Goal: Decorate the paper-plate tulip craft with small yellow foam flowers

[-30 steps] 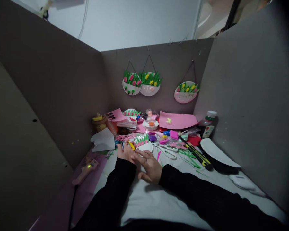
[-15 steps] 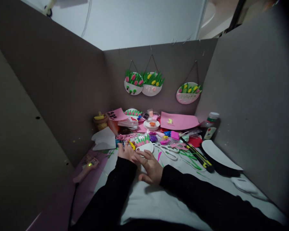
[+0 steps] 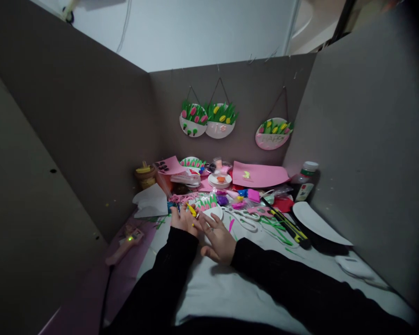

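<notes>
My left hand is turned palm up over the table, holding a piece of yellow modelling clay at its fingers. A tiny yellow bit shows on the left palm. Across that palm lie the fingers of my right hand, stretched out flat with the thumb apart. Anything pressed under the right fingertips is hidden. Just beyond the hands is a white paper plate with pink tulips and green leaves, partly covered by my right hand.
White-handled scissors, a yellow-black cutter and green strips lie to the right. A pink glue gun rests at left. Coloured clay packets and a bottle stand behind. Decorated plates hang on the grey partition.
My right fingers have shifted slightly on the left palm, and a tiny yellow bit now shows there. The left hand stays in place with the yellow clay.
</notes>
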Demonstrator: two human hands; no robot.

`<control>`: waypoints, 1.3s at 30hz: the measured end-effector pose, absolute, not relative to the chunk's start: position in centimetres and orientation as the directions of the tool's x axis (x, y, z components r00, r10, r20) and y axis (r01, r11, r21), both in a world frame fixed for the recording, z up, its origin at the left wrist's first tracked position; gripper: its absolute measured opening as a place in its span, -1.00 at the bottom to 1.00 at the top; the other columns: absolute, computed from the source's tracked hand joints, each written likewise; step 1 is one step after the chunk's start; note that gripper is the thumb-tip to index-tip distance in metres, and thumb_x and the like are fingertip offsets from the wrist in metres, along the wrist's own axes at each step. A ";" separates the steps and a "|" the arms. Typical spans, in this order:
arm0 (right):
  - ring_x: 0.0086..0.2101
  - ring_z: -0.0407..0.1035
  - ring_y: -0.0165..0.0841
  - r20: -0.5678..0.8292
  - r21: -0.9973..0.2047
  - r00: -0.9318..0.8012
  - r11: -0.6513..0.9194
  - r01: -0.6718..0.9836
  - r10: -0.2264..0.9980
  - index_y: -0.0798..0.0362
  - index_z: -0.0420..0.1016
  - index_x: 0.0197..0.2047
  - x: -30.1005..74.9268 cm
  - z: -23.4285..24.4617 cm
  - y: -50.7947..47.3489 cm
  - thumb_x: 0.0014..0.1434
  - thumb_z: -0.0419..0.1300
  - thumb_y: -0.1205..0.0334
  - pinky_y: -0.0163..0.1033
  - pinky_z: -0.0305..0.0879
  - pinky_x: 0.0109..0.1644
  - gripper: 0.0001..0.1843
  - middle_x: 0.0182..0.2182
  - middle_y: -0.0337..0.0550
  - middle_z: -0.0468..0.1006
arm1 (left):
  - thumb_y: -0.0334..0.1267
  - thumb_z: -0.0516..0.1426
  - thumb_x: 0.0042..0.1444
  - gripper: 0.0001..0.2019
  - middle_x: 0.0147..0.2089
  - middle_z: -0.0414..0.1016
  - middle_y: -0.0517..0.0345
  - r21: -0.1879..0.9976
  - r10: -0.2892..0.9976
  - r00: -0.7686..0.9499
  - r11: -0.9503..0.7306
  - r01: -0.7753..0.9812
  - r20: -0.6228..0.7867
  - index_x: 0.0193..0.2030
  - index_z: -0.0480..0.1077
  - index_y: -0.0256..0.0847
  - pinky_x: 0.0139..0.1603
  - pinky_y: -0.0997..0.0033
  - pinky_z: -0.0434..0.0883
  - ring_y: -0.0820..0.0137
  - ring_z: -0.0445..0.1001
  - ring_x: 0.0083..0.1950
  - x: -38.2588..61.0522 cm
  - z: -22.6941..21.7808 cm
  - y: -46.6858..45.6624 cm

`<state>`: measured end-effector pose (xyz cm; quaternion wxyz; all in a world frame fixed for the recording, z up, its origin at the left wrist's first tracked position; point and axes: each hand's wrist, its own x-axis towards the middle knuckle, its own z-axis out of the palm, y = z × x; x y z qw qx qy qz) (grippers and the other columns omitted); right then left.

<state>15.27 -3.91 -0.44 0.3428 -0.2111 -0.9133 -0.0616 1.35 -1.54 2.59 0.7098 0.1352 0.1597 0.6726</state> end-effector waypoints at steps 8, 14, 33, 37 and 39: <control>0.21 -0.16 -0.13 0.658 -0.027 -0.663 0.891 0.454 0.358 0.31 -0.58 0.28 15.1 -0.4 -4.0 0.16 -0.33 -0.26 0.17 -0.12 0.16 -0.08 0.06 0.19 0.31 | 0.20 -0.23 0.08 -0.50 -0.34 0.31 0.08 0.420 0.999 0.029 0.045 -0.906 -0.044 -0.22 0.24 -0.18 -0.42 0.34 0.30 0.36 0.33 -0.41 1.2 2.5 -1.6; 0.22 -0.18 -0.08 0.666 -0.030 -0.661 0.898 0.439 0.345 0.27 -0.62 0.28 14.9 -0.2 -4.3 0.13 -0.38 -0.31 0.19 -0.12 0.15 -0.05 0.06 0.14 0.32 | 0.19 -0.20 0.08 -0.52 -0.32 0.32 0.08 0.436 0.998 0.035 0.053 -0.898 -0.049 -0.22 0.24 -0.17 -0.40 0.33 0.32 0.37 0.34 -0.41 1.1 2.5 -1.5; 0.21 -0.18 -0.09 0.648 -0.094 -0.658 0.897 0.432 0.384 0.20 -0.42 0.31 15.2 -0.4 -4.4 0.13 -0.35 -0.31 0.16 -0.16 0.17 -0.09 0.13 0.12 0.22 | 0.17 -0.22 0.10 -0.53 -0.36 0.31 0.10 0.440 0.998 -0.024 0.006 -0.898 -0.062 -0.26 0.24 -0.18 -0.43 0.35 0.33 0.39 0.34 -0.45 1.2 2.8 -1.7; 0.20 -0.12 -0.12 0.664 -0.062 -0.670 0.917 0.394 0.333 0.11 -0.40 0.31 15.3 -0.5 -4.3 0.13 -0.33 -0.31 0.15 -0.17 0.17 -0.13 0.10 0.05 0.28 | 0.17 -0.30 0.11 -0.49 -0.39 0.29 0.10 0.455 0.992 -0.028 0.031 -0.890 -0.124 -0.27 0.23 -0.19 -0.47 0.36 0.31 0.39 0.32 -0.48 1.3 2.9 -1.6; 0.21 -0.15 -0.08 0.656 -0.039 -0.677 0.911 0.411 0.334 0.10 -0.42 0.31 15.2 -0.5 -4.3 0.13 -0.33 -0.30 0.16 -0.16 0.16 -0.14 0.13 0.06 0.23 | 0.18 -0.27 0.10 -0.50 -0.37 0.30 0.09 0.454 0.991 -0.015 0.047 -0.890 -0.131 -0.24 0.23 -0.18 -0.45 0.35 0.32 0.39 0.33 -0.46 1.3 2.8 -1.5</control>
